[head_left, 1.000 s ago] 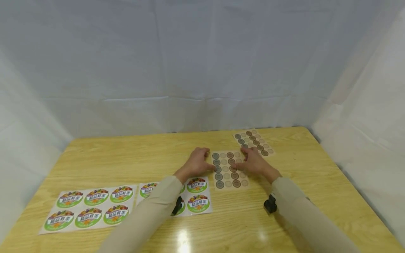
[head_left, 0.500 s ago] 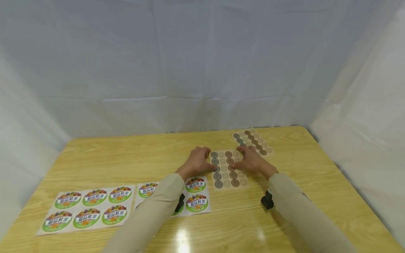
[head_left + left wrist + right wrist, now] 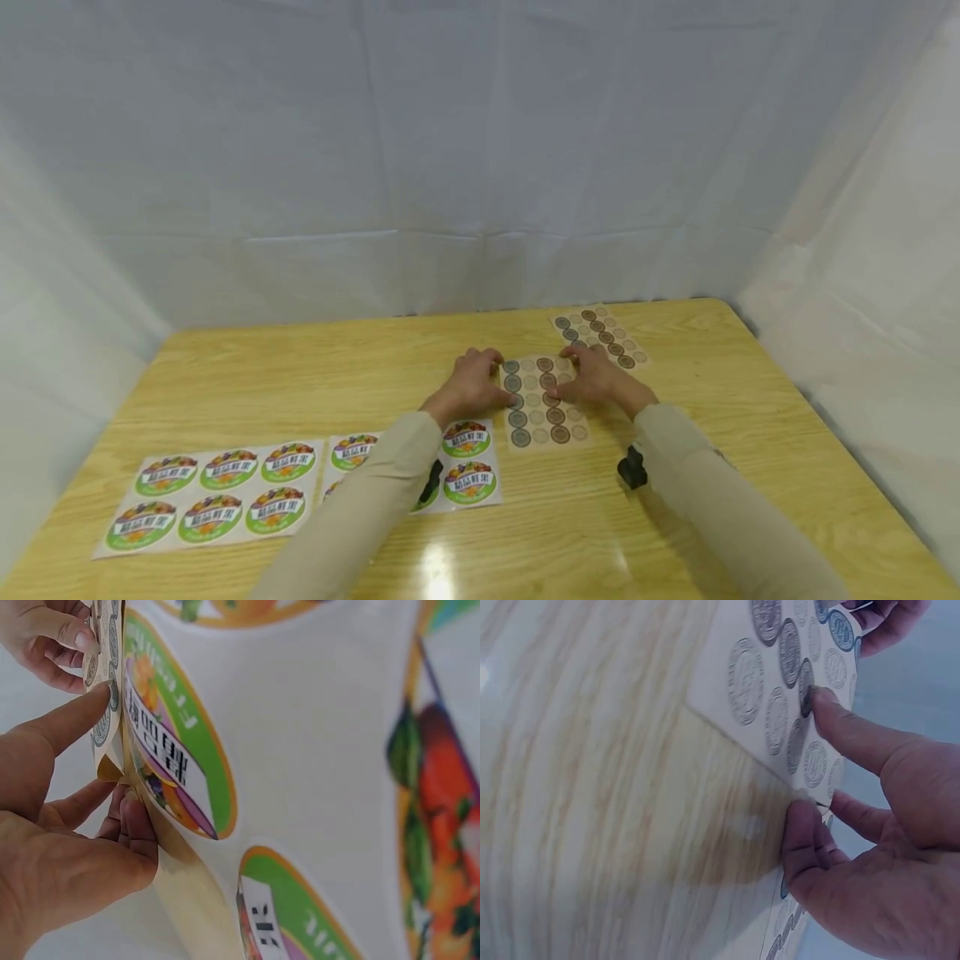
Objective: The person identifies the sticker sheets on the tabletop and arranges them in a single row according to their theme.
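Note:
A beige sheet of round stickers [image 3: 536, 423] lies on the table between my two hands, its columns of circles alternating dark and pale. My left hand [image 3: 471, 385] grips its left edge, thumb on top. In the left wrist view, that hand's fingers curl at the edge, where a corner of the sheet bends up. My right hand [image 3: 600, 383] holds the opposite edge. The right wrist view shows the right thumb [image 3: 836, 712] pressing on the printed circles, with the other fingers bent around the sheet's corner.
A similar beige sticker sheet [image 3: 618, 340] lies behind my right hand, toward the back edge. Two white sheets of fruit labels, one at the left [image 3: 247, 482] and one partly under my left sleeve [image 3: 480, 450], lie nearer the front. Pale cloth [image 3: 480, 167] hangs behind the wooden table [image 3: 300, 375].
My right hand has shifted slightly left along the sheet. Both hands keep their hold on it, and the sheet stays in nearly the same place.

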### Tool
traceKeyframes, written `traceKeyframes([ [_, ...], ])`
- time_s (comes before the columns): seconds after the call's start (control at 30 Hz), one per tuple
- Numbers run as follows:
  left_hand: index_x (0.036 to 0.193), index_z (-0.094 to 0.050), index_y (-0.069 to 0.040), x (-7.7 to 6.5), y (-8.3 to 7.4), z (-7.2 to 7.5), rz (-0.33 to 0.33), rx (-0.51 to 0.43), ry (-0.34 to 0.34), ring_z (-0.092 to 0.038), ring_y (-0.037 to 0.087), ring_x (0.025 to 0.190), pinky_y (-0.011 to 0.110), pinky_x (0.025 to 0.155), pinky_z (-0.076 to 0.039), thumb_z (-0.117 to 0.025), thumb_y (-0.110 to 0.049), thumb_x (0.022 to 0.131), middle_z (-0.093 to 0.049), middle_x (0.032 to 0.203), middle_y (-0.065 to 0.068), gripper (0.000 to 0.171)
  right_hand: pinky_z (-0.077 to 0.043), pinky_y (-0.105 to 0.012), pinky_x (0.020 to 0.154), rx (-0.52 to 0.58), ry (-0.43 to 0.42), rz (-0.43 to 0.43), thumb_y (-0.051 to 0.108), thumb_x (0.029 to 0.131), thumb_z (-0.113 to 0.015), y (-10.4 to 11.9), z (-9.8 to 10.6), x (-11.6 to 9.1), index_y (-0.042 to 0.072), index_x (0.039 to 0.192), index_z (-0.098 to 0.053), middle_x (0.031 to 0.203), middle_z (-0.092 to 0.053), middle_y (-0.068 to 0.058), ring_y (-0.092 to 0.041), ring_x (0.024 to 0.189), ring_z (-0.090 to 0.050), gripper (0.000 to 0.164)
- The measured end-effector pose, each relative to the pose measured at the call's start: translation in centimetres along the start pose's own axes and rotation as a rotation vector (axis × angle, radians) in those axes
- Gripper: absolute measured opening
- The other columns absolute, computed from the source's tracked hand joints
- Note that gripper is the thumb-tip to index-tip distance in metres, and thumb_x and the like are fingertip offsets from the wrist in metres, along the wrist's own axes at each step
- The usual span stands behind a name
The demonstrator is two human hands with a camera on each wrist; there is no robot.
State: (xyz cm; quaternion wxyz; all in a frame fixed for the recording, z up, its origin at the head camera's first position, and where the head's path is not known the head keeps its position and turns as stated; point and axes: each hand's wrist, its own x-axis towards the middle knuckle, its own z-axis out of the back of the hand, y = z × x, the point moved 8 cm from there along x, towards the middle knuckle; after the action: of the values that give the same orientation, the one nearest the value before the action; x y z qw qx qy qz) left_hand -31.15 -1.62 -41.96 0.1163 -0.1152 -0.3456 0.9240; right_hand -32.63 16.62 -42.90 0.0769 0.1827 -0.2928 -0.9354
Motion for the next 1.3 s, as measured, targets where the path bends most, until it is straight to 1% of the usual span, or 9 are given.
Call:
traceKeyframes([
  [0.17,0.127,-0.053,-0.004,0.1,-0.1,-0.1,0.002,0.013,-0.004,-0.044,0.029,0.105,0.041,0.091,-0.041,-0.081,-0.025,0.077,-0.048,0.11,0.013,0.061,-0.039,-0.049,0.094,-0.013,0.007,-0.021,0.032,0.084,-0.074,0.3,0.2,0.0,0.004,0.138,-0.041,0.128,-0.038,-0.026,-0.037,0.111,-0.045,0.069],
  [0.33,0.126,-0.053,-0.003,0.1,-0.5,-0.2,-0.004,0.034,-0.005,-0.045,0.03,0.104,0.04,0.09,-0.042,-0.081,-0.024,0.077,-0.048,0.107,0.012,0.06,-0.041,-0.048,0.091,-0.025,0.005,-0.013,0.03,0.085,-0.073,0.4,0.2,0.0,0.002,0.137,-0.042,0.126,-0.045,-0.025,-0.037,0.112,-0.047,0.068],
  [0.53,0.127,-0.053,-0.001,0.0,-1.0,-0.2,-0.018,0.093,0.0,-0.05,0.028,0.099,0.04,0.087,-0.044,-0.079,-0.024,0.08,-0.054,0.104,0.012,0.059,-0.04,-0.049,0.095,-0.023,-0.01,0.032,0.027,0.086,-0.072,0.7,0.1,-0.1,-0.002,0.138,-0.041,0.13,-0.047,-0.027,-0.04,0.117,-0.048,0.067],
  [0.67,0.126,-0.054,0.0,0.2,-1.3,-0.5,-0.027,0.138,0.019,-0.057,0.026,0.095,0.039,0.085,-0.046,-0.077,-0.024,0.081,-0.061,0.105,0.012,0.056,-0.035,-0.051,0.101,-0.035,-0.049,0.096,0.024,0.087,-0.071,1.0,0.1,-0.2,-0.005,0.139,-0.042,0.136,-0.044,-0.027,-0.042,0.125,-0.042,0.066],
  [0.8,0.128,-0.054,0.0,0.4,-1.5,-0.8,-0.025,0.171,0.023,-0.059,0.026,0.097,0.039,0.086,-0.046,-0.075,-0.024,0.082,-0.062,0.111,0.012,0.055,-0.032,-0.051,0.103,-0.071,-0.096,0.158,0.022,0.087,-0.071,1.2,0.1,-0.2,-0.009,0.137,-0.043,0.135,-0.046,-0.028,-0.044,0.127,-0.038,0.065],
  [0.93,0.127,-0.056,-0.001,0.3,-1.4,-0.6,-0.019,0.163,0.008,-0.059,0.025,0.096,0.039,0.086,-0.046,-0.075,-0.024,0.081,-0.063,0.111,0.011,0.055,-0.033,-0.05,0.103,-0.073,-0.118,0.153,0.024,0.087,-0.071,1.3,0.0,-0.3,-0.009,0.138,-0.042,0.135,-0.044,-0.029,-0.041,0.126,-0.038,0.067],
  [1.1,0.123,-0.06,-0.003,-0.2,-1.1,-0.2,-0.028,0.141,-0.008,-0.056,0.019,0.079,0.034,0.071,-0.047,-0.075,-0.027,0.081,-0.063,0.094,0.005,0.051,-0.037,-0.05,0.099,-0.07,-0.097,0.124,0.026,0.087,-0.071,1.7,0.1,-0.8,-0.007,0.14,-0.04,0.134,-0.038,-0.03,-0.038,0.12,-0.04,0.07],
  [1.2,0.124,-0.061,-0.004,-0.7,-1.0,0.2,-0.032,0.116,-0.023,-0.052,0.015,0.066,0.029,0.059,-0.042,-0.074,-0.028,0.082,-0.059,0.08,0.001,0.05,-0.04,-0.048,0.093,-0.083,-0.083,0.132,0.027,0.087,-0.071,2.2,0.2,-1.4,-0.007,0.141,-0.039,0.131,-0.038,-0.03,-0.036,0.112,-0.046,0.072],
  [1.3,0.125,-0.061,-0.004,-1.3,-1.2,0.5,-0.052,0.081,-0.037,-0.05,0.014,0.06,0.027,0.054,-0.04,-0.073,-0.029,0.084,-0.056,0.074,0.0,0.05,-0.042,-0.047,0.089,-0.095,-0.09,0.151,0.028,0.086,-0.071,2.5,0.4,-2.1,-0.007,0.141,-0.039,0.128,-0.04,-0.03,-0.033,0.105,-0.048,0.073],
])
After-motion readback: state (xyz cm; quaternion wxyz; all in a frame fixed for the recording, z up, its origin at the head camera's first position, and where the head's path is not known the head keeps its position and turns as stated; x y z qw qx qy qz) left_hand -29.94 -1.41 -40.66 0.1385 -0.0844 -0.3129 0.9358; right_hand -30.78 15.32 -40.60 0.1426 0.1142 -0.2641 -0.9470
